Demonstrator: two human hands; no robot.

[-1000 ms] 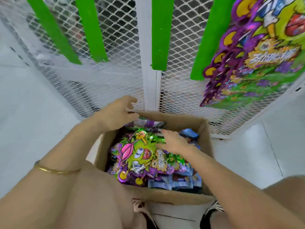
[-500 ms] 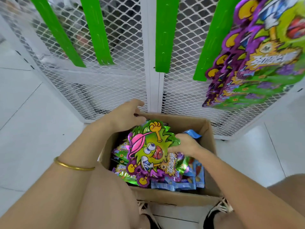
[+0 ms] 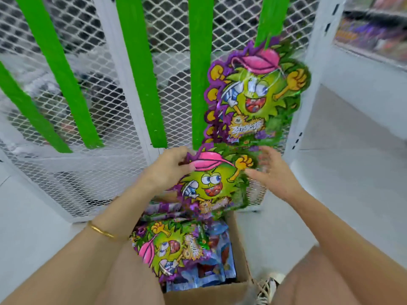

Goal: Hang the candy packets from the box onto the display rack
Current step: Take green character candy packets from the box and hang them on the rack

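- We noted the left hand (image 3: 169,170) gripping one candy packet (image 3: 209,183) by its upper left edge, with the thumb over the front near the pink cap.
- The packet was held upright above the box (image 3: 239,243), in front of the lower part of the rack (image 3: 88,111) and just under the hanging packets (image 3: 253,95).
- The right hand (image 3: 274,172) was spread wide, fingers apart, holding nothing. It was just beside the packet's right edge, but blur kept us from telling whether it touched.
- The hanging packets were of the same green-and-purple kind and overlapped in a bunch below a green strip (image 3: 269,18) on the white mesh. More green strips ran down the mesh to the left.
- The cardboard box sat on the pale floor between the person's knees. A matching packet (image 3: 167,249) lay tilted on top inside, with blue packets (image 3: 222,258) to its right.
- We saw a gold bracelet (image 3: 101,231) on the left wrist.
- A shoe (image 3: 266,287) showed by the box's near right corner.
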